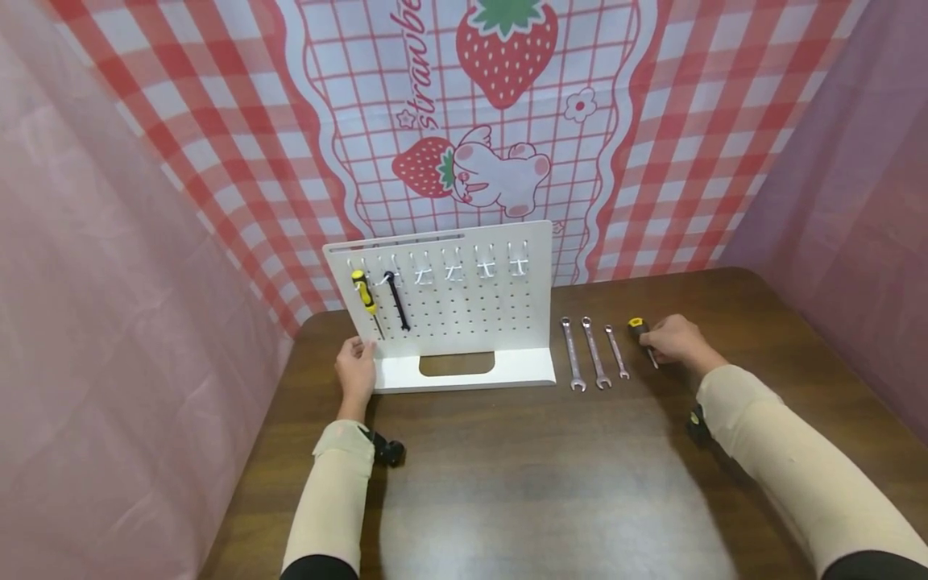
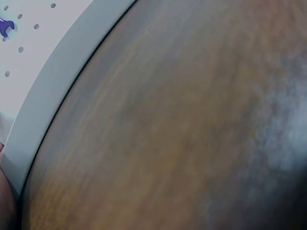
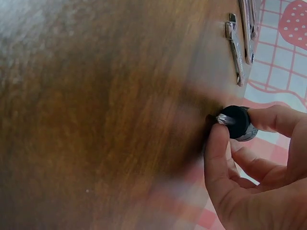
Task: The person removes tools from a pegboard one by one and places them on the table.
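Note:
A white pegboard (image 1: 518, 326) stands upright on its flat base, with a row of hooks near the top. My left hand (image 1: 355, 370) grips its lower left edge; the left wrist view catches only a sliver of that hand (image 2: 6, 201). From the leftmost hooks hang a yellow-and-black screwdriver (image 1: 366, 293) and a black wrench (image 1: 397, 302). Over at the right, my right hand (image 1: 677, 340) pinches a short screwdriver (image 3: 235, 125) between thumb and fingers. Its yellow-capped handle points away from me, the metal tip towards me.
Three silver combination wrenches, the left one (image 1: 573, 354), the middle one (image 1: 596, 354) and the small one (image 1: 617, 353), lie side by side between the board and my right hand. Behind the brown wooden table (image 1: 507, 467) hangs a strawberry-print cloth (image 1: 609, 161). Pink curtains flank both sides.

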Available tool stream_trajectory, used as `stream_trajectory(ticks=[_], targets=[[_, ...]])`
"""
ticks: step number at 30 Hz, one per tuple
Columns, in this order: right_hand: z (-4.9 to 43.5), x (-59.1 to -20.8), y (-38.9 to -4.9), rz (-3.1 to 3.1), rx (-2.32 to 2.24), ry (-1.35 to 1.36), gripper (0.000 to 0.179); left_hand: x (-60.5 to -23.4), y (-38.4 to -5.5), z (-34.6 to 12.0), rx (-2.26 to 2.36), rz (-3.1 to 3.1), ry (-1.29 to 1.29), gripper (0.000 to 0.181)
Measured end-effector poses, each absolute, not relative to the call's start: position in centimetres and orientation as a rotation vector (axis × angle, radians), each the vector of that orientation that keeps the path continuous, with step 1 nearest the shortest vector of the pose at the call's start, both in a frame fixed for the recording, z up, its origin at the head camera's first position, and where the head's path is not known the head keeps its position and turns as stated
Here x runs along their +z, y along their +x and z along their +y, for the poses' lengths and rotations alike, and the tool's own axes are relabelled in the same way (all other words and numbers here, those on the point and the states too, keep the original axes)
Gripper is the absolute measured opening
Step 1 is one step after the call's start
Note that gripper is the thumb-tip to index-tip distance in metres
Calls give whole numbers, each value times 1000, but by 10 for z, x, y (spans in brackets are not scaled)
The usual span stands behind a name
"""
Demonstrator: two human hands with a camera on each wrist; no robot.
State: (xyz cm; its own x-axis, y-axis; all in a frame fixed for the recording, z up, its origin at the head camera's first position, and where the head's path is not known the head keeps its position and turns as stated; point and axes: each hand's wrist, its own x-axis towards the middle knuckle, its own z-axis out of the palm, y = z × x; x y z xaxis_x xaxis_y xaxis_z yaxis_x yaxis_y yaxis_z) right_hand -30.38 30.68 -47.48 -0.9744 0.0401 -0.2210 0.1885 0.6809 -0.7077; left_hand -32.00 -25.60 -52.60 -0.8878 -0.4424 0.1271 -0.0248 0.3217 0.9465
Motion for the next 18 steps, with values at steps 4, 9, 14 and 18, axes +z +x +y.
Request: stream_trajectory(ticks=[4,9,14,18], targets=[[307,-476,-304,2712,-1150,173,29,-527,-319,-256,-1584,-2234,413,32],[310,-479,-305,2702,-1161,173,33,-527,-319,-257,-1577,-2224,401,31],[313,-475,-303,2692,-1154,175,41,-527,-319,-257,-1583,-2219,398,32],[313,-472,-302,2693,-1139,169,46,-527,-319,-258,-1594,-2216,395,32]])
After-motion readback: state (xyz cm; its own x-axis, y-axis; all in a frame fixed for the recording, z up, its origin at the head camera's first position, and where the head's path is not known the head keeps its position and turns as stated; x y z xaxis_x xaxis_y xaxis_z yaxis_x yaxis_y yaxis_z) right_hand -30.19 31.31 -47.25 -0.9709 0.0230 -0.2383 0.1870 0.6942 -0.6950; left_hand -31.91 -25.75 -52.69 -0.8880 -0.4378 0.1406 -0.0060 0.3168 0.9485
